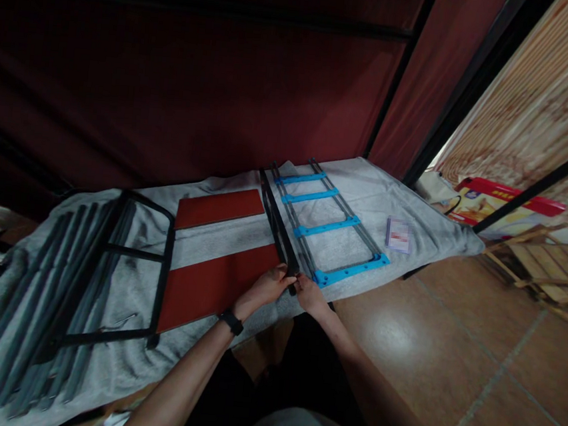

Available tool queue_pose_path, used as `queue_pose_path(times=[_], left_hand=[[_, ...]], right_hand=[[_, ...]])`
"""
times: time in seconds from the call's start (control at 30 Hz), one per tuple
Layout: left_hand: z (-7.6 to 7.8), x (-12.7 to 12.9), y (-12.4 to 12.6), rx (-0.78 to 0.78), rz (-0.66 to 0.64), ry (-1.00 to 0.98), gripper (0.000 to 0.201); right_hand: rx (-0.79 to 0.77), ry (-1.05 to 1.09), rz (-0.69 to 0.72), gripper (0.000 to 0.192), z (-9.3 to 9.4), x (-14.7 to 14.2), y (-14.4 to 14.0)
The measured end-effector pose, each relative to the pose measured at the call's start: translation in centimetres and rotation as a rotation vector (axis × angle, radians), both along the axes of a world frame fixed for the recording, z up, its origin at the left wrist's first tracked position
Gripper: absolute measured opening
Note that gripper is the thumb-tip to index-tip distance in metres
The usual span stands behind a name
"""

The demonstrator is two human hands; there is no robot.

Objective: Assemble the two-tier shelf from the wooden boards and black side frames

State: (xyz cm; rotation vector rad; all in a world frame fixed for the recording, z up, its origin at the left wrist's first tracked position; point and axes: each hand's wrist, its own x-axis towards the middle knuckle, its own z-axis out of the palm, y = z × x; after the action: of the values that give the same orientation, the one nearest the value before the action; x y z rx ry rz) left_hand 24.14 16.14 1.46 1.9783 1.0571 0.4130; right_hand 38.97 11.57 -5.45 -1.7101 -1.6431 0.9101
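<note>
Black bar (278, 222) lies across grey-covered tabletop (414, 219), near end at front edge, far end pointing 11 o'clock. Left hand (264, 290) and right hand (310, 294) both closed on near end, fingertips meeting. Red panel (214, 283) at 9 o'clock of hands; blue-runged frame (327, 227) at 1 o'clock. Grey rods (45, 297) far left. Small card (398, 234) at 2 o'clock.
</note>
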Motion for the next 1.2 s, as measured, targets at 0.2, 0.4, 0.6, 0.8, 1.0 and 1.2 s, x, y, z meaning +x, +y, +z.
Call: queue_pose_path(times=[0.2, 0.4, 0.6, 0.8, 1.0, 1.2], left_hand=[[-0.7, 0.1, 0.0, -0.014, 0.022, 0.029, 0.019], [-0.8, -0.1, -0.3, -0.015, 0.042, 0.030, 0.016], [-0.6, -0.4, -0.7, 0.013, 0.065, 0.012, 0.013], [-0.7, -3.2, -3.6, 0.106, 0.179, -0.035, 0.043], [-2.1, -14.4, -12.6, 0.215, 0.609, -0.018, 0.032], [-2.9, -27.4, -19.1, 0.239, 1.289, 0.083, 0.036]], right_hand=[[0.024, -0.048, 0.004, 0.021, 0.1, 0.2, -0.6], [0.088, -0.108, 0.049, 0.022, 0.0, 0.4, -1.1], [0.113, -0.070, 0.055, 0.022, 0.6, 0.3, -2.0], [0.126, -0.079, -0.023, 0.028, 1.4, 0.0, -2.9], [0.204, -0.031, -0.119, 0.014, 2.8, -0.1, -5.2], [0.169, 0.101, 0.150, 0.017, 3.9, -5.2, -7.3]])
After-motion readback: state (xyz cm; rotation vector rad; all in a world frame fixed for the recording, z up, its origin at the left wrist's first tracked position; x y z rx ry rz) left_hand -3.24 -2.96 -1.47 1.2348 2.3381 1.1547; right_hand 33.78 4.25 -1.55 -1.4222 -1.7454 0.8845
